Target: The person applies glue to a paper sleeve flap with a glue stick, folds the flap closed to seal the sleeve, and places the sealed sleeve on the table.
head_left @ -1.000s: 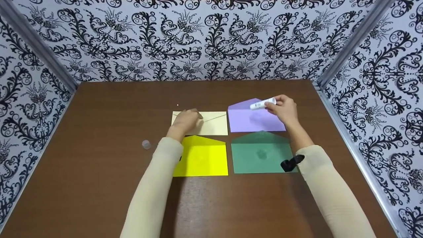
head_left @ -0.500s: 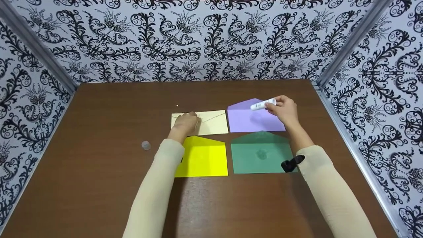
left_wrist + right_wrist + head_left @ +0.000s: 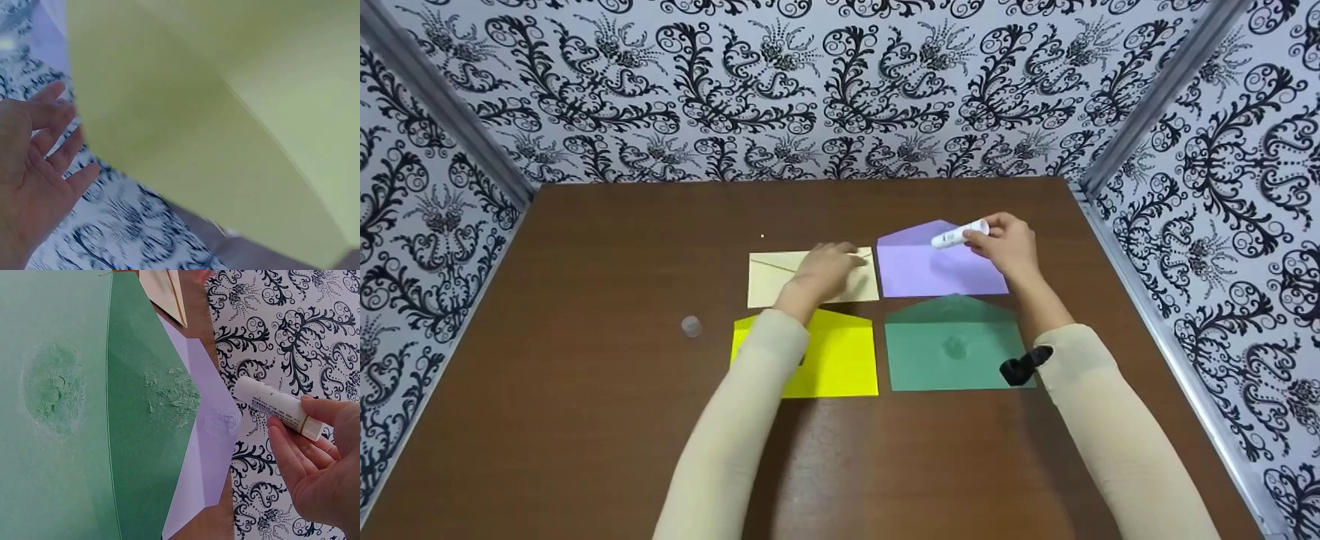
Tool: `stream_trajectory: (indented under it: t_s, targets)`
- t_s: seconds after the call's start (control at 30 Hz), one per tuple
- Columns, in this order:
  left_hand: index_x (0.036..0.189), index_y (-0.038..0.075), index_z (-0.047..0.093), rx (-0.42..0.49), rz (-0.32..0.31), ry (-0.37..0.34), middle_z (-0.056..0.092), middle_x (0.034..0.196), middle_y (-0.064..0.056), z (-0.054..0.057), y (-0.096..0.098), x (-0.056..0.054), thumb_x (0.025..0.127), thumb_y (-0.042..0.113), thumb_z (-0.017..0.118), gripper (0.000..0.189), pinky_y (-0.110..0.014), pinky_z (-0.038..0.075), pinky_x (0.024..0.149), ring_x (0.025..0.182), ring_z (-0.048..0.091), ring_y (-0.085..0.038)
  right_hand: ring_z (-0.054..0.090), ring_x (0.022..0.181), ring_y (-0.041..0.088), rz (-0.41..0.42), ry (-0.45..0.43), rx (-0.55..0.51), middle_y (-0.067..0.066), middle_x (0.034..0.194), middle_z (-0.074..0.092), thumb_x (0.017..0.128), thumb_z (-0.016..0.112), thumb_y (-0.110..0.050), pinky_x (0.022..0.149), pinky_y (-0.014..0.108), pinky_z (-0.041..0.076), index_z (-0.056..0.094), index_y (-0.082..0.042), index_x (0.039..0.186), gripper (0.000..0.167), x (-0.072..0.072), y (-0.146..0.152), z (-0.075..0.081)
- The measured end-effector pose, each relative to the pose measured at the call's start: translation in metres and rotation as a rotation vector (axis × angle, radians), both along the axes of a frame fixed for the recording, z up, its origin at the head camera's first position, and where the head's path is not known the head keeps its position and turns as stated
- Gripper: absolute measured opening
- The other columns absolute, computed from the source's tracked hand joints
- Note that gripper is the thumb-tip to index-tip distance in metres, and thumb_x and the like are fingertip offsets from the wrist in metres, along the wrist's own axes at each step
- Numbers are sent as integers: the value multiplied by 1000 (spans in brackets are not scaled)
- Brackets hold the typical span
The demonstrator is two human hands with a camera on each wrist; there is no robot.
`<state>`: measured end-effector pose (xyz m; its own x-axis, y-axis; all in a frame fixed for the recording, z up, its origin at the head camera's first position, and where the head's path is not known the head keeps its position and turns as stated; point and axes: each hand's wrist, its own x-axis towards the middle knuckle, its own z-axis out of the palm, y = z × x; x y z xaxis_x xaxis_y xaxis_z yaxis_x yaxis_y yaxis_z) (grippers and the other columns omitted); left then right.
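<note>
My left hand [image 3: 826, 271] is over the right part of the cream envelope [image 3: 769, 279], whose flap is folded down. In the left wrist view its fingers look loosely spread and hold nothing, beside a large blurred yellowish paper surface [image 3: 169, 112]. Between thumb and fingers my right hand [image 3: 1011, 246] holds an uncapped white glue stick [image 3: 960, 234], tilted above the purple envelope [image 3: 915, 274]. That envelope's flap is raised, with a rough glue smear on its tip. Nearer lies the green envelope [image 3: 112, 489], flap up, with glue patches on body and flap.
A yellow envelope [image 3: 840, 360] with its flap up lies nearest the left forearm. On the brown table [image 3: 585, 420] a small translucent cap [image 3: 691, 326] sits to the left. Patterned walls [image 3: 840, 90] enclose the back and sides.
My left hand has slid right across the cream envelope, from its left part to its right part, and its fingers have straightened. The right hand with the glue stick has stayed nearly still.
</note>
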<state>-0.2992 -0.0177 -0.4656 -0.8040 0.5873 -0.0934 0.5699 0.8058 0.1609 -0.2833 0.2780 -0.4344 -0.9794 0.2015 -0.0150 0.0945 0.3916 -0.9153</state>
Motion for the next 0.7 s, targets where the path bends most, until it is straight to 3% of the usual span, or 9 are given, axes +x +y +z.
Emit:
stream_trajectory:
  t_s: [0.17, 0.4, 0.53, 0.7]
  targets:
    - [137, 22, 63, -24, -66, 11, 55, 147, -7, -3, 33, 6, 102, 3, 47, 42, -44, 34, 122, 137, 51, -29, 63, 67, -8, 0, 16, 42, 32, 122, 65, 91, 70, -8, 73, 17, 60, 56, 13, 118, 36, -3, 1, -2]
    - [143, 32, 56, -109, -54, -17, 45, 157, 0, -16, 58, 15, 106, 10, 41, 45, -45, 32, 123, 146, 42, -21, 59, 68, -11, 2, 49, 177, 31, 118, 68, 90, 71, -7, 64, 7, 55, 60, 12, 114, 33, -4, 5, -5]
    - [147, 34, 49, -138, -54, -31, 37, 162, 1, -23, 65, 19, 107, 10, 38, 48, -46, 29, 124, 149, 35, -21, 67, 77, 6, -3, 56, 313, 26, 114, 71, 89, 72, -11, 63, 10, 51, 63, 7, 112, 31, -4, 7, -7]
    - [148, 37, 47, -183, -73, -25, 38, 161, 3, -26, 69, 21, 106, 7, 41, 52, -43, 30, 124, 147, 39, -23, 69, 102, 33, 25, 43, 452, 23, 115, 72, 90, 72, -15, 79, 35, 52, 64, 3, 113, 30, -4, 7, -9]
